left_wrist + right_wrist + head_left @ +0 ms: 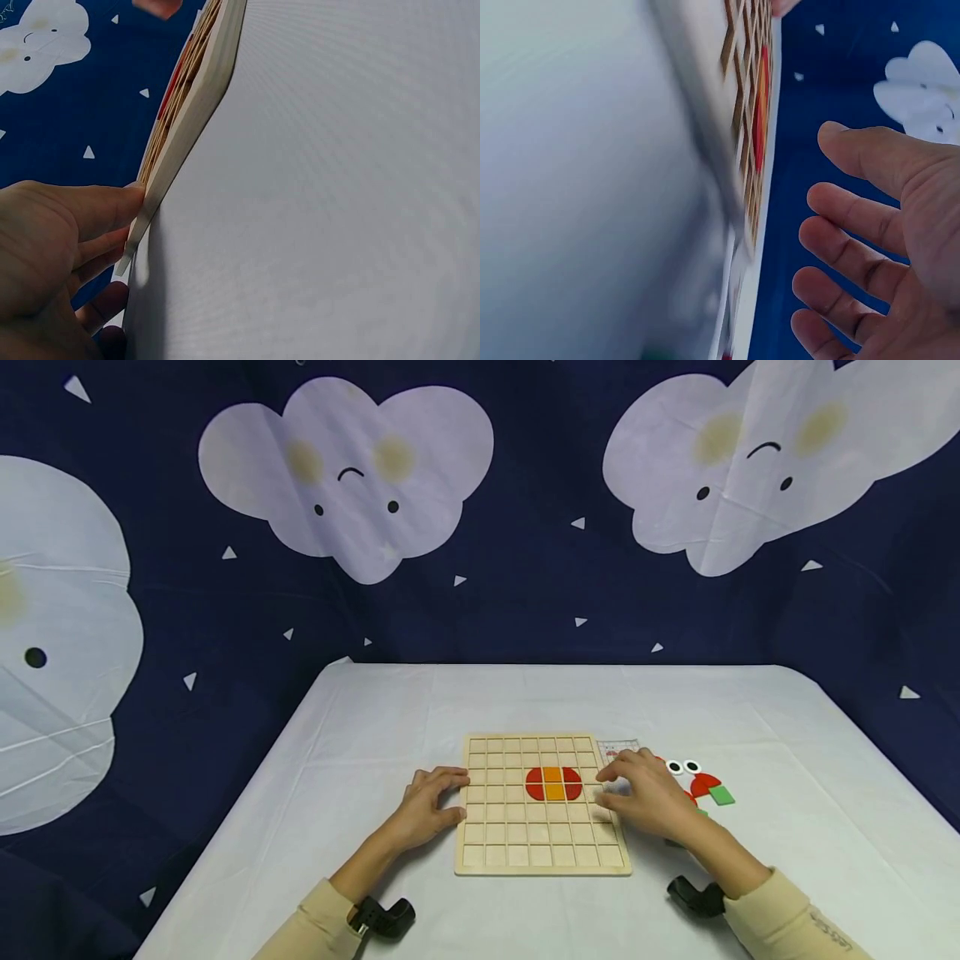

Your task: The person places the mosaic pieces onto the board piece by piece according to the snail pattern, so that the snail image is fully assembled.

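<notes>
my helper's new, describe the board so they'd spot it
On the white table, look between the person's left hand and right hand. There lies the board, pale wood. Unlike the small loose pieces to its right, it's a large grid carrying red and orange pieces.

White-covered table (405, 710) | gridded wooden board (495, 835) | red pieces (705, 784), green pieces (722, 795) | eye discs (692, 767) | sheet (617, 746), probably paper

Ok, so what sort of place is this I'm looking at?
Probably a staged indoor tabletop setup: a white-covered table, a dark blue cloud-print cloth behind it, and a wooden grid board holding red and orange pieces.
</notes>
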{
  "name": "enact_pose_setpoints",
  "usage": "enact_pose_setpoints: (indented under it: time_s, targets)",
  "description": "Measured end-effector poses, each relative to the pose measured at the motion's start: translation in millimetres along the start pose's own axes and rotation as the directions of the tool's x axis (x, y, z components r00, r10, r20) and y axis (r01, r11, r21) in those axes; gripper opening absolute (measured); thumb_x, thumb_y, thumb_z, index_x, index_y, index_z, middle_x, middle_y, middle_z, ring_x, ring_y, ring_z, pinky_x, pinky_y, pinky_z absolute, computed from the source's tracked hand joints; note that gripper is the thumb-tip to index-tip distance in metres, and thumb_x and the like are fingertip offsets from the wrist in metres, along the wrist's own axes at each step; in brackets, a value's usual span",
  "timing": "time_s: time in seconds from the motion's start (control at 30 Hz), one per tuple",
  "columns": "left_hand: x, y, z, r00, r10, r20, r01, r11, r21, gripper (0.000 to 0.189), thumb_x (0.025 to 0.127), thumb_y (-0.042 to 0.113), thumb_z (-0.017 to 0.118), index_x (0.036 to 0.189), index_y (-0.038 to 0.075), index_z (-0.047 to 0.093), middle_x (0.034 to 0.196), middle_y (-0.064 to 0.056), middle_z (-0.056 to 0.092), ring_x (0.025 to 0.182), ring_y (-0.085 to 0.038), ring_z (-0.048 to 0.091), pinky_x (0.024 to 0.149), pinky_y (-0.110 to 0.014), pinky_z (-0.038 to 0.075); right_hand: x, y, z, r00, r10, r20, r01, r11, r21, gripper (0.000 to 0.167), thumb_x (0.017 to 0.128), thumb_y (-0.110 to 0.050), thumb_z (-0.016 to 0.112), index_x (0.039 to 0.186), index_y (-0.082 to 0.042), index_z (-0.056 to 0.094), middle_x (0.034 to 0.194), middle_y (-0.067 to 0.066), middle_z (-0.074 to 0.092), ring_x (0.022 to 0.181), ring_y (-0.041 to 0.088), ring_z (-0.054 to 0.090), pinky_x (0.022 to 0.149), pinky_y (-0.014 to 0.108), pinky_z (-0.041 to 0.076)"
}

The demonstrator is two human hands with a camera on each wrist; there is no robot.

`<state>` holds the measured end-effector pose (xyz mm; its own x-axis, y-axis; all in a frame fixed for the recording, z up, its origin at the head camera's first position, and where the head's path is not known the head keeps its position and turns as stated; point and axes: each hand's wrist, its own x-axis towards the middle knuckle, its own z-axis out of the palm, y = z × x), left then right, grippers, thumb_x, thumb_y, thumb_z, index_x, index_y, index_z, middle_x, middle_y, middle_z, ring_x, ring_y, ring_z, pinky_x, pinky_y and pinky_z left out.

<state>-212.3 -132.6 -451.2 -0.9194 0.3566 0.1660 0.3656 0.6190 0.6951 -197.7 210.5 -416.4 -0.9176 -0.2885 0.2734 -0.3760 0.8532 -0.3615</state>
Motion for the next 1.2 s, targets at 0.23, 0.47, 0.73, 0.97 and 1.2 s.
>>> enact_pose_setpoints:
  time_s: [0.23, 0.47, 0.73, 0.97, 1.2]
  targets:
    - [0.0, -0.7, 0.5, 1.000, 0.001, 0.001, -0.001, 1.000, -0.002, 0.042, 0.079, 0.013, 0.072, 0.120, 0.009, 0.062, 0.133, 0.001, 0.055, 0.106, -0.016, 0.040, 0.087, -0.036, 0.026, -27.6, 30.0, -21.5, 0.996, 0.093, -0.008, -0.094, 0.995, -0.022, 0.024, 0.075, -0.027, 0.077, 0.095, -0.014, 0.071, 0.094, 0.000, 0.063, 0.088, 0.018, 0.047, 0.076, 0.037, 0.034]
    - [-0.1, -1.1, 1.3, 1.000, -0.003, 0.007, 0.003, 1.000, -0.003, 0.042, 0.079, 0.014, 0.072, 0.120, 0.009, 0.062, 0.134, 0.002, 0.055, 0.105, -0.016, 0.040, 0.087, -0.036, 0.026, -52.2, 53.4, -30.0, 0.989, 0.145, -0.022, -0.146, 0.988, -0.045, 0.028, 0.072, -0.025, 0.078, 0.095, -0.011, 0.071, 0.093, 0.004, 0.063, 0.090, 0.023, 0.050, 0.077, 0.041, 0.033]
    - [0.0, -1.5, 1.3, 1.000, -0.004, 0.003, 0.004, 1.000, 0.003, 0.042, 0.079, 0.014, 0.072, 0.119, 0.009, 0.063, 0.133, 0.002, 0.055, 0.105, -0.016, 0.040, 0.086, -0.036, 0.026, -70.1, 56.4, -30.0, 0.989, 0.145, 0.020, -0.145, 0.989, -0.036, 0.030, 0.069, -0.034, 0.080, 0.093, -0.017, 0.072, 0.099, 0.002, 0.064, 0.091, 0.020, 0.048, 0.077, 0.038, 0.034]
    - [-0.2, -1.5, 1.3, 1.000, -0.006, 0.002, 0.006, 1.000, 0.003, 0.042, 0.078, 0.013, 0.072, 0.119, 0.009, 0.063, 0.133, 0.001, 0.056, 0.106, -0.016, 0.040, 0.087, -0.036, 0.026, -74.0, 56.0, -25.8, 0.992, 0.122, 0.028, -0.120, 0.991, -0.056, 0.023, 0.068, -0.029, 0.081, 0.087, -0.021, 0.071, 0.093, -0.004, 0.063, 0.090, 0.017, 0.048, 0.080, 0.038, 0.034]
    - [0.3, -1.6, 1.0, 1.000, -0.004, 0.000, 0.004, 1.000, 0.005, 0.042, 0.078, 0.013, 0.072, 0.119, 0.009, 0.063, 0.133, 0.001, 0.056, 0.104, -0.015, 0.040, 0.087, -0.036, 0.026, -73.3, 55.7, -24.4, 0.996, 0.084, 0.019, -0.082, 0.993, -0.084, 0.021, 0.066, -0.024, 0.081, 0.084, -0.023, 0.070, 0.091, -0.006, 0.060, 0.091, 0.017, 0.047, 0.080, 0.038, 0.033]
